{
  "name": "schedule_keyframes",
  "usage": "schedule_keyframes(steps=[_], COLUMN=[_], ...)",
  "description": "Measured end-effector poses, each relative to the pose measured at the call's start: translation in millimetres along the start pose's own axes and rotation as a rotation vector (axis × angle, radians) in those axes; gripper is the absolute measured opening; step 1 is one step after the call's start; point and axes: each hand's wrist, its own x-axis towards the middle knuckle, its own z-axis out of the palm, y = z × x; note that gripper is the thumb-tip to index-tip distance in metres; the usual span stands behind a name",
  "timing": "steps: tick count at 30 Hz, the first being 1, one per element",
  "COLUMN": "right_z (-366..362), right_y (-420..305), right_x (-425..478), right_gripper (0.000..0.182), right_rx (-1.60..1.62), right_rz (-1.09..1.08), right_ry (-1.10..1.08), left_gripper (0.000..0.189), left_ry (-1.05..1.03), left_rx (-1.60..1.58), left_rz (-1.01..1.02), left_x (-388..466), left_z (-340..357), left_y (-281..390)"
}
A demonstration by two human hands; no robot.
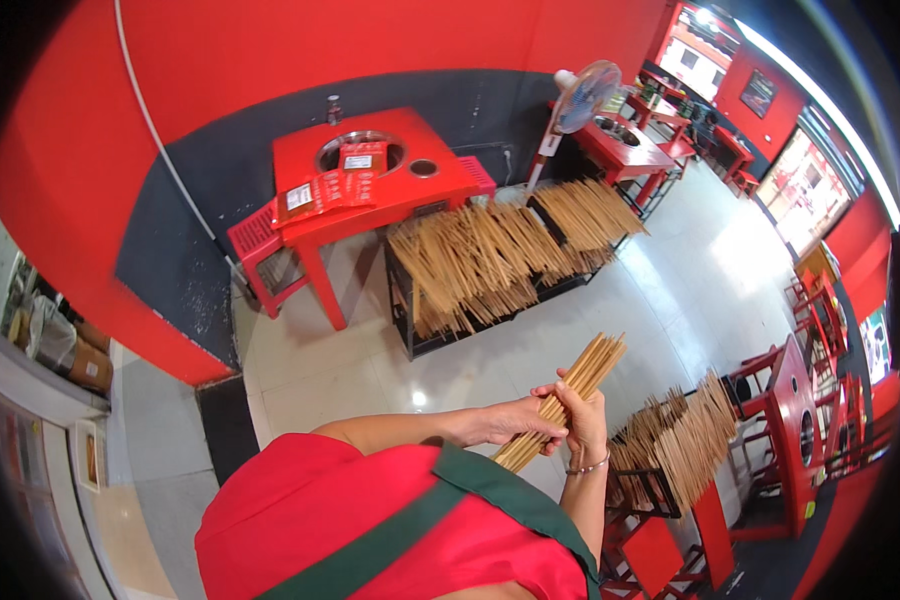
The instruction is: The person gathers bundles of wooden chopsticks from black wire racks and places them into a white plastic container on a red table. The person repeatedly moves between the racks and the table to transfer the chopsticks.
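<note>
A bundle of slender wooden sticks [592,364], like chopsticks, slants up and away in front of my chest. My left hand [523,421] is closed around its lower part. Higher up, my right hand [585,412] grips the same bundle, with a bracelet on its wrist. The two hands are close together, and the lower end of the bundle passes near my green apron strap. Beyond my hands, more sticks [480,259] lie side by side across a low black metal rack [465,337]. Another batch of sticks [686,442] rests on a second rack at the right.
A red table [420,135] with a round pot opening holds red packets [330,191] and a small bottle [334,110]. Pink plastic stools [255,232] stand at it. Behind the far rack is a pedestal fan [589,97]. Red tables [784,427] line the right side.
</note>
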Motion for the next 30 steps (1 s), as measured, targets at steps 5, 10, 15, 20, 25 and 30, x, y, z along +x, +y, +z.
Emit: schedule_keyframes(steps=[5, 10, 15, 20, 25, 30], right_z=[19, 9, -21, -69, -82, -20], right_y=[8, -4, -38, -29, 5, 69], right_x=[5, 29, 50, 57, 1, -45], right_gripper=[0.044, 0.051, 0.050, 0.050, 0.048, 0.058], right_rx=[0.262, 0.355, 0.242, 0.365, 0.239, -0.102], right_rz=[0.034, -0.111, -0.397, -0.397, -0.255, -0.077], right_ry=[-0.106, -0.035, 0.208, 0.318, 0.436, 0.298], left_gripper=[0.021, 0.023, 0.023, 0.017, 0.015, 0.015], left_ry=[-0.032, 0.017, -0.002, -0.052, 0.074, 0.153], left_rx=[-0.037, 0.037, 0.088, 0.075, -0.017, -0.035], left_rz=[-0.082, -0.198, -0.314, -0.360, -0.193, -0.084], left_x=[-40, -35, -18, 12, 68, 87], left_z=[-8, -25, -15, -20, -26, -21], left_y=[1, -11, 4, 6, 4, 3])
